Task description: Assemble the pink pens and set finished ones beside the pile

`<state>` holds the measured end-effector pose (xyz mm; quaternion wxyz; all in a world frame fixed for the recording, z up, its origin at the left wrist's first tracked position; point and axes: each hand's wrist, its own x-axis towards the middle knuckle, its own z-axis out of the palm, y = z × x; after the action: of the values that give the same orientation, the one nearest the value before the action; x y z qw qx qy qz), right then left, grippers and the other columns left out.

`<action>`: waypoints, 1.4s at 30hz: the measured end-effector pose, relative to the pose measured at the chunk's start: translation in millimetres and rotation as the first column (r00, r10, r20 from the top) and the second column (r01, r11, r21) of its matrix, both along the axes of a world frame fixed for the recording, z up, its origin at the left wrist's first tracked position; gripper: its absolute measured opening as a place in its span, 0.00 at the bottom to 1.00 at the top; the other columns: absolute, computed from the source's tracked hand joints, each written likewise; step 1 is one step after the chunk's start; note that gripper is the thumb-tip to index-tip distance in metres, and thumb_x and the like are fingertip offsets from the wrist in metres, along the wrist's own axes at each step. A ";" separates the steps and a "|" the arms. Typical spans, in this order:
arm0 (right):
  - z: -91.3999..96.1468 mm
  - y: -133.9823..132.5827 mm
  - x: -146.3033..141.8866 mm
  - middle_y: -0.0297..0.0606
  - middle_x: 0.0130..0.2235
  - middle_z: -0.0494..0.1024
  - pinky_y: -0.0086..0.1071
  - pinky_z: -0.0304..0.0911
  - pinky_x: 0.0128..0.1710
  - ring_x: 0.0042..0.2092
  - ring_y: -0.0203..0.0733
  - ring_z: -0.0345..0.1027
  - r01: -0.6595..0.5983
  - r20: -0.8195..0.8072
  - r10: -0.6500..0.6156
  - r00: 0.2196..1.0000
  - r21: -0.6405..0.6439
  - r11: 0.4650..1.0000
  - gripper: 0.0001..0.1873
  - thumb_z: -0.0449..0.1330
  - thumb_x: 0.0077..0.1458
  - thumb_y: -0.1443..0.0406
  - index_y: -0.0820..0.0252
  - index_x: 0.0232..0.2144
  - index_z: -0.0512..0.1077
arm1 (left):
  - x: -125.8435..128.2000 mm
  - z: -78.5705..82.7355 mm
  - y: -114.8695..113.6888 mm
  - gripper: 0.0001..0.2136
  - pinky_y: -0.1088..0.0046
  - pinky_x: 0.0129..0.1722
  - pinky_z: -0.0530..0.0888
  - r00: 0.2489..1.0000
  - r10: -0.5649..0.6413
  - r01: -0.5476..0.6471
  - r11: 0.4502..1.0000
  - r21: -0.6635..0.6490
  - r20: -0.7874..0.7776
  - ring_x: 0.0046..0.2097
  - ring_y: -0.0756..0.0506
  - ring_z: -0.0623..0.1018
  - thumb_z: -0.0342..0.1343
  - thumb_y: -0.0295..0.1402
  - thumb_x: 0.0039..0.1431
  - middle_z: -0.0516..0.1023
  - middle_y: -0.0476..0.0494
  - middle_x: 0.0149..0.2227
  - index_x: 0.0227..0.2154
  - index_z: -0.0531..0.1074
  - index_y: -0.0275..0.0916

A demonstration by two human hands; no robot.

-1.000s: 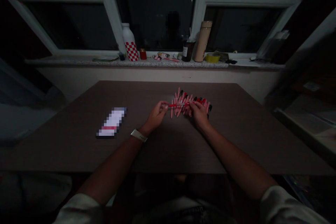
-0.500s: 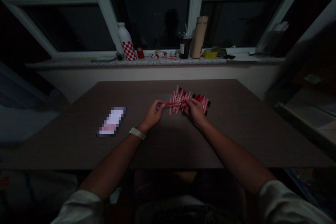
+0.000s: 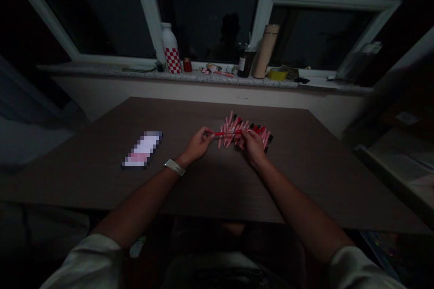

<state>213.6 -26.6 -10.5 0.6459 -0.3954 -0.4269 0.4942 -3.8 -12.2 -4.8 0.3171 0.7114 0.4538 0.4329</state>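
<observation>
Fingers clamped — left hand (image 3: 197, 145) and right hand (image 3: 253, 146) share one slim red pen (image 3: 228, 133) over our single pink-pen heap (image 3: 228, 139), well inside the brown wooden table (image 3: 305, 176).

Pens (image 3: 233, 124) on a table (image 3: 305, 180); likely a phone (image 3: 142, 150) to their left

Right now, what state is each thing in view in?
left hand: pinching one end of the pen
right hand: holding the pen's other end
red pen: held level between the hands
pink-and-red pens: loose heap on the table
beige flask: upright, capped, on the sill
</observation>
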 end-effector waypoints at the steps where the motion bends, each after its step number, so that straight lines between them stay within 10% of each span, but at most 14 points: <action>1: 0.1 0.2 0.3 0.33 0.22 0.76 0.25 0.52 0.15 0.17 0.30 0.60 0.000 0.006 0.000 1.000 -0.002 1.000 0.18 0.65 0.50 0.50 0.58 0.26 0.71 | 0.3 -0.7 0.6 0.12 0.76 0.25 0.58 1.000 0.006 -0.006 1.000 0.011 -0.008 0.26 0.50 0.63 0.53 0.43 0.63 0.63 0.54 0.23 0.39 0.70 0.38; 12: -2.9 0.7 -0.3 0.32 0.23 0.76 0.24 0.52 0.15 0.17 0.29 0.60 -0.012 0.053 0.014 0.999 -0.023 1.000 0.19 0.65 0.50 0.49 0.58 0.27 0.71 | -0.8 -1.0 0.4 0.15 0.76 0.27 0.62 0.998 -0.050 0.049 0.999 0.005 0.027 0.28 0.51 0.65 0.55 0.44 0.61 0.71 0.49 0.32 0.42 0.70 0.38; 24: 2.8 -1.9 -0.5 0.30 0.21 0.74 0.25 0.53 0.15 0.17 0.30 0.60 -0.010 0.041 0.009 0.999 0.016 1.000 0.18 0.65 0.51 0.49 0.57 0.27 0.69 | -2.2 -0.6 2.4 0.22 0.74 0.30 0.64 0.998 -0.023 0.025 0.999 0.046 -0.050 0.28 0.48 0.69 0.43 0.47 0.68 0.70 0.49 0.24 0.25 0.69 0.38; 42: -1.4 2.6 2.6 0.29 0.18 0.73 0.23 0.56 0.15 0.16 0.31 0.62 0.068 -0.013 -0.069 0.998 -0.035 0.997 0.16 0.59 0.57 0.52 0.59 0.27 0.68 | -8.9 -1.6 12.5 0.22 0.74 0.23 0.58 0.974 0.196 -0.194 0.981 -0.027 0.110 0.22 0.50 0.63 0.47 0.51 0.65 0.61 0.53 0.17 0.24 0.66 0.39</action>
<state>216.2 -24.0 -11.8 0.6586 -0.4174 -0.3999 0.4818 -12.7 0.2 -6.4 0.3037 0.6355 0.5063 0.4976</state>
